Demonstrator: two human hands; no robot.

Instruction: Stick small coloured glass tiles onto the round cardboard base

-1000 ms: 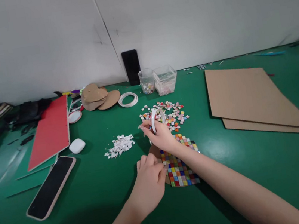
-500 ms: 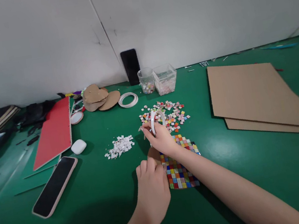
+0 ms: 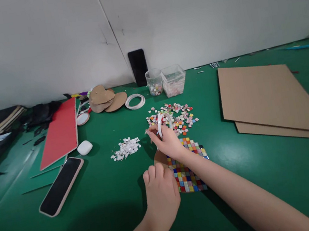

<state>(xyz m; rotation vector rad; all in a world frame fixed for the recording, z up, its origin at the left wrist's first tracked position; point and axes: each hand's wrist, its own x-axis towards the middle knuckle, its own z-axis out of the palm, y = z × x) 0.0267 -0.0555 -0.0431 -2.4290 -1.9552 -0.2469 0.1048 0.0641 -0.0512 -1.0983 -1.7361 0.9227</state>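
Observation:
My right hand (image 3: 168,141) is closed around a white roll of tape (image 3: 161,124), held upright above the far end of a cardboard piece covered with small coloured mosaic squares (image 3: 186,168). My left hand (image 3: 162,195) rests with curled fingers on the near left edge of that piece; what its fingertips press on is hidden. A loose heap of coloured mosaic tiles (image 3: 178,116) lies just beyond the roll. To the left sits a small pile of white paper scraps (image 3: 126,148).
On the green table (image 3: 111,192) lie a phone (image 3: 62,185), a white earbud case (image 3: 85,147), a red board (image 3: 62,133), brown cardboard cut-outs (image 3: 105,98), a second tape ring (image 3: 135,101), two clear containers (image 3: 168,80) and large cardboard sheets (image 3: 269,97). A dark phone (image 3: 138,67) leans on the wall.
My left hand has slid a little nearer along the mosaic piece's left edge. The right hand stays on the tape roll. The view has shifted slightly.

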